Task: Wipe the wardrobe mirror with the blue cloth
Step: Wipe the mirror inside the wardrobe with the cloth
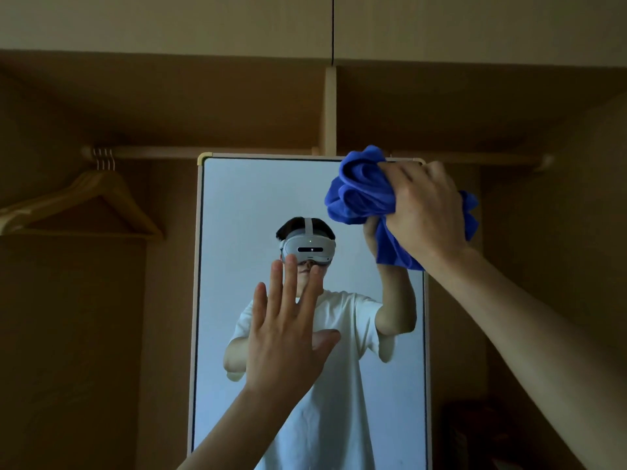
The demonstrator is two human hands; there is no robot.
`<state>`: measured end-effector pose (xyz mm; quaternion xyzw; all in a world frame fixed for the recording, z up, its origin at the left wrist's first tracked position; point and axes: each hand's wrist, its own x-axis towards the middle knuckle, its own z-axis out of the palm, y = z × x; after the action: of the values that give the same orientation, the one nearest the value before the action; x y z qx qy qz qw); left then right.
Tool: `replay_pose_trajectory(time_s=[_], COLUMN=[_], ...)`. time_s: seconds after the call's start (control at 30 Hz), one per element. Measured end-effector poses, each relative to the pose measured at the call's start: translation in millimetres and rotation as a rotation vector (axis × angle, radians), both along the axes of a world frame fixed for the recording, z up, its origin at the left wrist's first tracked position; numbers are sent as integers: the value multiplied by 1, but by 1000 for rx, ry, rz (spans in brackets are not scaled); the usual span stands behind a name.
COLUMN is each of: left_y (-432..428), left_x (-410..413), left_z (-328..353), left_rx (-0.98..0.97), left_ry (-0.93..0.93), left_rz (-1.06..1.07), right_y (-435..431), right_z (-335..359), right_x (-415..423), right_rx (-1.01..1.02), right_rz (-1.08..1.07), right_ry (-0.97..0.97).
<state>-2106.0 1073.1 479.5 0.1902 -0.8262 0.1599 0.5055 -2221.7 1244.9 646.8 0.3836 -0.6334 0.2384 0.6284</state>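
Note:
A tall mirror (244, 198) with a pale frame stands inside the open wardrobe, in the middle of the head view. My right hand (424, 208) grips a bunched blue cloth (359, 188) and holds it against the mirror's upper right corner. My left hand (288, 330) lies flat on the glass lower down, fingers straight and spread, and holds nothing. The mirror shows a person in a white T-shirt with a headset.
A wooden rail (203, 151) runs across the wardrobe behind the mirror's top. Wooden hangers (88, 201) hang from it at the left. A vertical divider (330, 110) rises above the mirror. Dark wardrobe walls flank both sides.

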Motion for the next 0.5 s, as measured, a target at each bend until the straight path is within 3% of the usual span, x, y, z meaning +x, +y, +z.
replay_pose_trajectory(time_s=[0.33, 0.5], left_y=[10, 13], left_x=[-5, -8], left_z=[0, 0], left_rx=[19, 17], left_ry=[22, -18], left_rz=[-21, 65], right_y=[10, 12], right_z=[-78, -50], right_x=[3, -6], right_rx=[167, 153], right_rz=[86, -13], right_ry=[59, 88])
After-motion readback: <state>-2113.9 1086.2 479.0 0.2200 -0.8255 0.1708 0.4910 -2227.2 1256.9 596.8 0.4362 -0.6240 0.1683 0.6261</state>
